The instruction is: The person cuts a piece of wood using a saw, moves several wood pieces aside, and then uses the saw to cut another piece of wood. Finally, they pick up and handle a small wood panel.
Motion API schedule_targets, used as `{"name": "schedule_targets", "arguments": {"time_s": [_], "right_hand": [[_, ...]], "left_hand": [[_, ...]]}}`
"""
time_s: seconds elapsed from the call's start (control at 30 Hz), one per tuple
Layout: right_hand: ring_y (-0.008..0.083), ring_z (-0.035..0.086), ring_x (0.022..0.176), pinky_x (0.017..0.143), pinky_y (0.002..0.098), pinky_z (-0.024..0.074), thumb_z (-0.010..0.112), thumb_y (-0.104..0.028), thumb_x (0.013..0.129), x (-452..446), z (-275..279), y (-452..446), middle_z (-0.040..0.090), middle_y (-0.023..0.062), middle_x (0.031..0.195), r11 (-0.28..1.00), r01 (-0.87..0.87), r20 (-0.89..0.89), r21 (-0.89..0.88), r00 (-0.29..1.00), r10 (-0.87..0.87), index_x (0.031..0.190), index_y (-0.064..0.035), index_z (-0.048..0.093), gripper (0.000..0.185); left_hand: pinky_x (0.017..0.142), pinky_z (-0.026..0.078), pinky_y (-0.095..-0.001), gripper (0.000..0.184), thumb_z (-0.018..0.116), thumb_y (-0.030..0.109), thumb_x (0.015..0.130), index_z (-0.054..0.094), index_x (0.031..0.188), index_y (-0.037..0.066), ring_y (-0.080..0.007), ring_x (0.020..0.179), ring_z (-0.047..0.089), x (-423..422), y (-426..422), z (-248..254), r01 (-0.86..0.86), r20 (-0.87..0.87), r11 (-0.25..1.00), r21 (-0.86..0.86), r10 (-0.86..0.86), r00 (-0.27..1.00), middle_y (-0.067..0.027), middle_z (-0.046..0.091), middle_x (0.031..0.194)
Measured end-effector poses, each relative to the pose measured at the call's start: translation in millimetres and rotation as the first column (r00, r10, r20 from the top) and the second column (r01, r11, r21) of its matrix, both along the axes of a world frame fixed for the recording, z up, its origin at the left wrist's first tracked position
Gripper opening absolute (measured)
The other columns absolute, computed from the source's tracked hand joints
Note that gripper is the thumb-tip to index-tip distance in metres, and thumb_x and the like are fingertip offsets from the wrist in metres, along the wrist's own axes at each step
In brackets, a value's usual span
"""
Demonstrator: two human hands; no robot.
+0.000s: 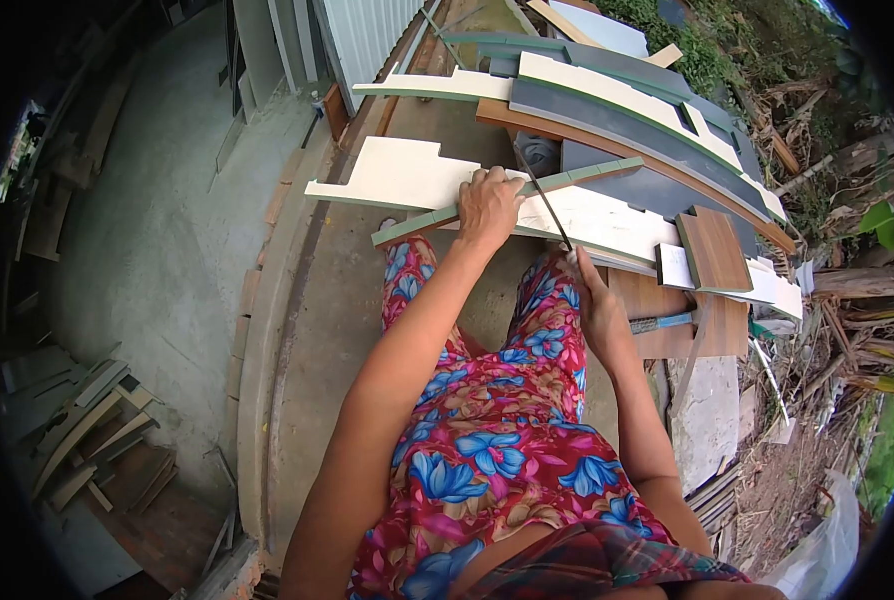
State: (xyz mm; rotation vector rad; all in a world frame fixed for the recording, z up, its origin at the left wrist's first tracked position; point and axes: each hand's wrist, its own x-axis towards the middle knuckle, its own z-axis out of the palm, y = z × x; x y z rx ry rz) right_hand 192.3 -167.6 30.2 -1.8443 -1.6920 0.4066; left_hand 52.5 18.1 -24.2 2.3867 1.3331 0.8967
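A narrow green-edged strip [592, 172] lies slantwise across a cream board [397, 170] with a stepped edge. My left hand [490, 208] presses down on the strip and the board, its fingers wrapped over them. My right hand [599, 300] is closed around the near end of a thin dark rod-like tool [550, 208]. The tool's far part crosses the strip just right of my left hand. A brown wood-grain piece [715, 248] and a small white piece [674, 266] rest on the cream board's right end.
More long cream, grey and brown boards [637, 140] lie behind. A blue-handled tool [662, 322] rests on a brown panel [657, 290] at the right. Offcuts [92, 430] are piled at the lower left. A corrugated sheet [372, 40] stands behind; dry plants lie at the right.
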Motion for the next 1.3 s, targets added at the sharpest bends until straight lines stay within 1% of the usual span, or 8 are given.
{"name": "schedule_targets", "arguments": {"time_s": [0.1, 0.4, 0.47, 0.67, 0.8, 0.9, 1.03, 1.3], "right_hand": [[0.0496, 0.06, 0.095, 0.079, 0.0537, 0.0468, 0.044, -0.009, 0.099, 0.3, -1.6, 57.5, 0.061, 0.0361, 0.101, 0.973, 0.035, 0.079, -0.229, 0.997, -0.017, 0.148, -0.0144, 0.039, 0.049], [0.0408, 0.053, 0.123, 0.097, 0.0425, 0.0459, 0.043, -0.003, 0.1, -11.6, -12.7, 6.6, 0.056, 0.0322, 0.127, 0.986, 0.047, -0.131, -0.16, 0.989, -0.069, 0.148, -0.0072, 0.037, 0.049], [0.0316, 0.068, 0.102, 0.087, 0.0372, 0.0503, 0.043, -0.001, 0.101, -7.9, -21.9, -31.9, 0.068, 0.0236, 0.11, 0.998, 0.015, -0.018, 0.065, 1.0, -0.013, 0.151, -0.0094, 0.035, 0.051], [0.008, 0.035, 0.064, 0.059, 0.0218, 0.0384, 0.042, -0.002, 0.102, -5.6, 38.2, -65.1, 0.039, -0.0016, 0.074, 0.975, 0.161, -0.286, -0.156, 0.937, -0.201, 0.154, -0.0162, 0.032, 0.055], [0.0061, 0.036, 0.061, 0.055, 0.0214, 0.0359, 0.042, -0.004, 0.103, 2.5, 34.3, -54.0, 0.038, -0.0033, 0.072, 0.974, 0.189, -0.317, -0.127, 0.923, -0.22, 0.155, -0.0181, 0.031, 0.055], [0.0071, 0.037, 0.062, 0.056, 0.0225, 0.0402, 0.042, -0.003, 0.103, 13.4, 5.1, -42.9, 0.044, -0.0011, 0.074, 0.986, 0.161, -0.216, -0.039, 0.962, -0.166, 0.154, -0.0171, 0.034, 0.054], [0.0382, 0.069, 0.094, 0.073, 0.0315, 0.0487, 0.045, 0.0, 0.098, 4.6, 15.5, -33.2, 0.063, 0.0331, 0.106, 0.943, 0.238, -0.159, -0.232, 0.947, -0.278, 0.149, -0.0145, 0.038, 0.054], [0.0477, 0.06, 0.099, 0.075, 0.0371, 0.0514, 0.046, -0.003, 0.097, 3.7, -2.5, -28.7, 0.06, 0.0362, 0.101, 0.985, 0.148, -0.149, -0.093, 0.976, -0.161, 0.15, -0.0165, 0.037, 0.056]], "left_hand": [[0.081, 0.046, -0.0459, 0.025, 0.074, 0.022, 0.08, 0.074, 0.103, 0.014, -0.0298, 0.1, 0.058, 0.2, 1.3, 0.0, -0.003, -0.01, 1.0, 0.001, 0.003, 1.0, -0.0083, 0.063, 0.098], [0.08, 0.047, -0.0454, 0.023, 0.074, 0.022, 0.081, 0.075, 0.103, 0.015, -0.0306, 0.099, 0.058, -0.1, -0.7, 4.4, -0.017, -0.012, 0.999, -0.042, 0.017, 1.0, -0.0085, 0.064, 0.098], [0.08, 0.047, -0.0455, 0.023, 0.074, 0.022, 0.081, 0.075, 0.103, 0.015, -0.0308, 0.099, 0.058, -0.2, 1.2, 2.0, -0.01, -0.005, 1.0, -0.026, 0.01, 1.0, -0.0087, 0.064, 0.098], [0.085, 0.047, -0.047, 0.025, 0.074, 0.02, 0.08, 0.076, 0.105, 0.015, -0.0317, 0.102, 0.058, -7.7, 4.5, 1.0, 0.031, 0.008, 0.996, -0.079, -0.03, 1.0, -0.0109, 0.064, 0.1], [0.085, 0.048, -0.0459, 0.029, 0.074, 0.022, 0.08, 0.074, 0.107, 0.013, -0.0327, 0.101, 0.059, -25.9, -1.9, 7.2, 0.028, -0.047, 0.994, -0.105, -0.033, 0.998, -0.0123, 0.065, 0.101], [0.087, 0.046, -0.047, 0.035, 0.076, 0.024, 0.078, 0.072, 0.111, 0.013, -0.033, 0.103, 0.058, -29.5, -3.6, 11.4, 0.004, -0.092, 0.994, -0.11, -0.014, 0.996, -0.013, 0.064, 0.104], [0.089, 0.043, -0.0472, 0.042, 0.079, 0.024, 0.075, 0.07, 0.113, 0.011, -0.032, 0.107, 0.056, -12.7, -6.6, 17.5, 0.015, -0.046, 0.998, -0.058, -0.018, 0.999, -0.0123, 0.063, 0.106], [0.085, 0.045, -0.0461, 0.033, 0.079, 0.025, 0.076, 0.073, 0.105, 0.01, -0.0309, 0.101, 0.058, 31.0, -1.4, 9.8, 0.021, -0.036, 1.0, 0.01, -0.02, 0.999, -0.0108, 0.063, 0.099]]}}
